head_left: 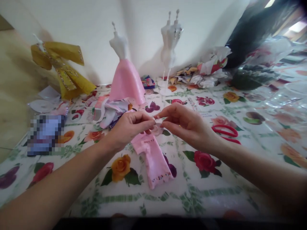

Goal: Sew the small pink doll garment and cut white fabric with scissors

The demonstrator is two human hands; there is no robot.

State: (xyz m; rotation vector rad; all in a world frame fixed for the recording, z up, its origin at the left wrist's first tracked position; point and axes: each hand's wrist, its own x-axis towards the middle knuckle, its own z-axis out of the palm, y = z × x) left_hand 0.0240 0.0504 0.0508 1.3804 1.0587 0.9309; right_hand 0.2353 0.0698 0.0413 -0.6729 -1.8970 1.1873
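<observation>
Over the middle of the table my left hand (135, 126) is closed, thumb against forefinger, at the upper end of a small pink doll garment (157, 163). The garment's lower part lies on the tablecloth, with rows of small dark and shiny beads near its edge and higher up. My right hand (187, 124) comes in from the other side, thumb and forefinger curled around the same spot. Between the fingertips of both hands is a tiny whitish bit (158, 120), too small to name.
Red-handled scissors (225, 130) lie beside my right wrist. Behind stand a mannequin in a pink skirt (127, 80), bare white mannequins (169, 41) and a mustard beaded doll outfit (64, 68). Fabric scraps (115, 110) lie behind my left hand; a clear container (287, 95) stands right.
</observation>
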